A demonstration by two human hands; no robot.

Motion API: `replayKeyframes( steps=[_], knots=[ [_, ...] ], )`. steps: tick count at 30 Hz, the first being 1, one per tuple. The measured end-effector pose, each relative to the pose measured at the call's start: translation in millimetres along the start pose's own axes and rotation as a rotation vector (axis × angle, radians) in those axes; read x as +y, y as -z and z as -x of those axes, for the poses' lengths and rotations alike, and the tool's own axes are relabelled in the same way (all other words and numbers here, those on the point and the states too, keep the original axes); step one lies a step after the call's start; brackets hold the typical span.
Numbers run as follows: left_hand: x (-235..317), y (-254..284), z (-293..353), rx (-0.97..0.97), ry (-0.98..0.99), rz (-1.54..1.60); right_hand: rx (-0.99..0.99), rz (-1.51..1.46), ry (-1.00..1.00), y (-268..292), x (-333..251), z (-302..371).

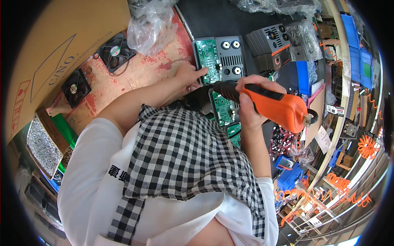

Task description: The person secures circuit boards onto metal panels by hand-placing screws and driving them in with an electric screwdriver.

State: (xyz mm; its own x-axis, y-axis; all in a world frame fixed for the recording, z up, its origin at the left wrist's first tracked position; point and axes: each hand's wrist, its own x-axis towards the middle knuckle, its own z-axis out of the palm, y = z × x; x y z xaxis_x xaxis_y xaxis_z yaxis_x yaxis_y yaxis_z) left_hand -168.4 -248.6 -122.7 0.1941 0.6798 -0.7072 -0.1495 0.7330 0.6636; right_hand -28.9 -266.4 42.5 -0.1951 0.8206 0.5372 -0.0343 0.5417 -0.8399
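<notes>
A dark panel point(226, 73) with round metal terminals and vent slots lies on the bench. A green circuit board point(208, 55) sits on its left side. My left hand point(188, 78) grips the panel's lower left edge, thumb over the board's edge and the other fingers partly hidden. In my right hand point(252, 100) is an orange electric screwdriver point(283, 107), its black nose pointing left at the panel's lower part. The bit's tip is too hard to make out. Nearer me, a second panel with a green circuit board point(223, 110) is partly covered by my right arm.
Two black fans point(115, 52) lie left on the red-worn surface, beside a big cardboard box point(61, 49). Clear plastic wrap point(151, 30) sits behind them. Right of the panel stand dark vented housings point(269, 47); small wired parts point(282, 141) and a blue bin point(288, 178) lie farther right.
</notes>
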Motion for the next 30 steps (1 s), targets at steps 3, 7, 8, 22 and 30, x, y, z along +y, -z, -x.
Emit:
replayKeyframes(
  steps=[3,7,8,22,30],
  knots=[
    [-5,1,2,-0.002,-0.028,-0.039,0.144,-0.016,-0.058,1,-8,-1],
    [4,9,14,-0.053,-0.049,-0.276,0.206,-0.148,0.038,15,-25,-12],
    [6,12,21,-0.093,-0.097,-0.399,0.203,-0.141,0.046,19,-31,-14],
    [52,37,42,-0.488,-0.104,0.388,0.357,-0.27,0.0,12,-42,-40],
    [53,40,32,-0.534,-0.084,0.379,0.417,-0.283,-0.006,1,-37,-48]
  ],
)
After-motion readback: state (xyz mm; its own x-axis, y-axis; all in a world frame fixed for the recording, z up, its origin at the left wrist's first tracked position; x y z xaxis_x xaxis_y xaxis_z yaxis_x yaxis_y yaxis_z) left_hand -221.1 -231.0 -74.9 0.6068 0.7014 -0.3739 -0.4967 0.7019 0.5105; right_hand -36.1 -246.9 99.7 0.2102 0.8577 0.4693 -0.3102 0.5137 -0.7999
